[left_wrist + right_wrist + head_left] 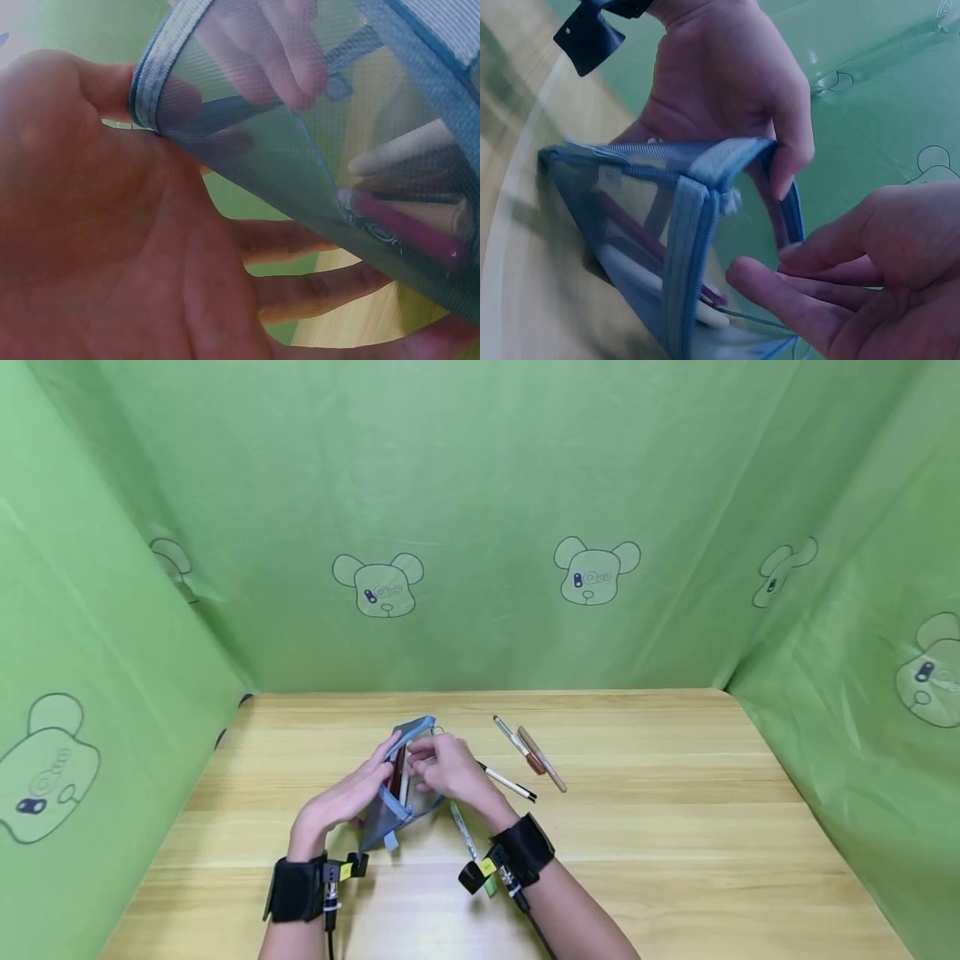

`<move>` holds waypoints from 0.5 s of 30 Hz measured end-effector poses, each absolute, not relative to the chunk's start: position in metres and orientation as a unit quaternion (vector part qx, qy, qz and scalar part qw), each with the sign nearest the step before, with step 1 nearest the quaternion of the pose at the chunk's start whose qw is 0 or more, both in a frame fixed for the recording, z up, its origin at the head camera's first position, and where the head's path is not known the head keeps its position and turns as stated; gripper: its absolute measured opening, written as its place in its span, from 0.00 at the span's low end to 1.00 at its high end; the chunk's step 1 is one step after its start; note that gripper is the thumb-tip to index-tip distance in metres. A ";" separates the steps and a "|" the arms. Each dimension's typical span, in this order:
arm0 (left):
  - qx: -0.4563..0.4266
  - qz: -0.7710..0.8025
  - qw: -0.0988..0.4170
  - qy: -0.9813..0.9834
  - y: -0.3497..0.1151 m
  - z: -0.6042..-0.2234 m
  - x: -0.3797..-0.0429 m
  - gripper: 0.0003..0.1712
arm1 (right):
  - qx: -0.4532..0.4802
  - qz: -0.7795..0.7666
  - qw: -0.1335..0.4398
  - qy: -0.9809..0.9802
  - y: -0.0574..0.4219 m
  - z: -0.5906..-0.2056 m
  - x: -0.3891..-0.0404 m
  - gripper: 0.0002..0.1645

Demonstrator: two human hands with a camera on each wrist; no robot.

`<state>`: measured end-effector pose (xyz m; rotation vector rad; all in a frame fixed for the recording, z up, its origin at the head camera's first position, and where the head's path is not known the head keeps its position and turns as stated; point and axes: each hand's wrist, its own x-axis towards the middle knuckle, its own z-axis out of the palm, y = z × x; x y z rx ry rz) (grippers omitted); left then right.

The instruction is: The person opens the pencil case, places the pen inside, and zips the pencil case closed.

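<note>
A blue mesh zip pencil case (381, 828) stands unzipped on the table, its mouth spread. My left hand (351, 793) grips its rim, the thumb hooked over the zip edge and the other fingers along the outside of the mesh. At the mouth is my right hand (450, 768); its fingertips are near the far zip edge, with no pen visible between thumb and forefinger in the right wrist view. Through the mesh show a maroon pen (634, 225) and a white pen (634, 268). Whether the right fingertips press the edge is hard to tell.
To the right lie a white pen with black ends (510, 783), a silver-and-brown pen (516, 742) and a tan pen (543, 760). A patterned pen with a green end (465, 833) lies partly under the right wrist camera. Green curtains (480, 635) surround the wooden table (675, 827).
</note>
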<state>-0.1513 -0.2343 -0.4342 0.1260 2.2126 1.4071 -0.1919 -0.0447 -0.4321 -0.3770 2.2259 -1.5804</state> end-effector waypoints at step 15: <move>0.078 0.508 0.246 0.822 -0.235 -0.434 -0.152 0.35 | -0.158 -0.448 -0.106 0.873 0.032 -0.429 -0.205 0.18</move>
